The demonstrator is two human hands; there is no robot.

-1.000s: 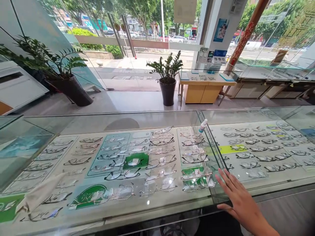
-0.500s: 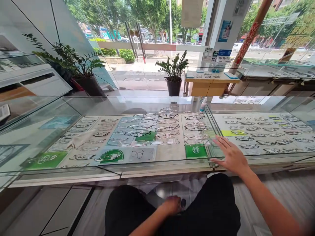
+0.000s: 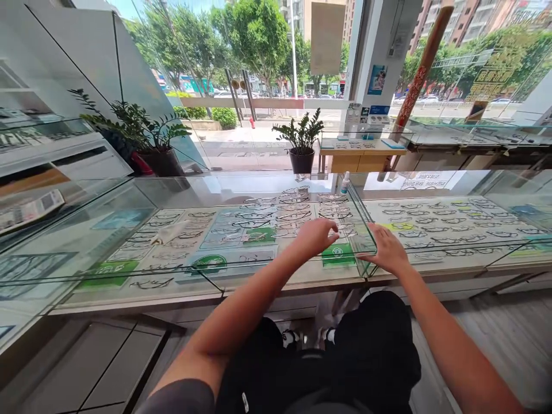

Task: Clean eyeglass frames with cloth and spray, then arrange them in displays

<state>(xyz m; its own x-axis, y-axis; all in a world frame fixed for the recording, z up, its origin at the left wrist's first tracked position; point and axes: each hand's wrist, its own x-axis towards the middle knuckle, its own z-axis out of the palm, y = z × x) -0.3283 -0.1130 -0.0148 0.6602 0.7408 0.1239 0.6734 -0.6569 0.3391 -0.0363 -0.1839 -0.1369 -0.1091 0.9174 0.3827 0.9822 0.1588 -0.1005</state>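
Observation:
My left hand (image 3: 318, 236) hovers over the glass top of the display case (image 3: 254, 270), its fingers loosely bent with a gap at the tips and nothing seen in them. My right hand (image 3: 387, 248) lies open against the glass edge where two case sections meet, thumb apart from the fingers. Rows of eyeglasses (image 3: 252, 224) lie under the glass between and beyond my hands. A green card (image 3: 338, 253) with a white logo lies inside, just below my left hand. A small spray bottle (image 3: 345, 183) stands upright farther back, near the seam.
More eyeglasses (image 3: 457, 237) fill the right case section. Beige cloth (image 3: 169, 231) lies at the left among the frames. A potted plant (image 3: 302, 161) stands behind the case, before the window. My knees are close under the front edge.
My left hand has risen from between my knees to above the glass. My right hand remains at the seam, now with fingers over the edge. The view has tilted up somewhat.

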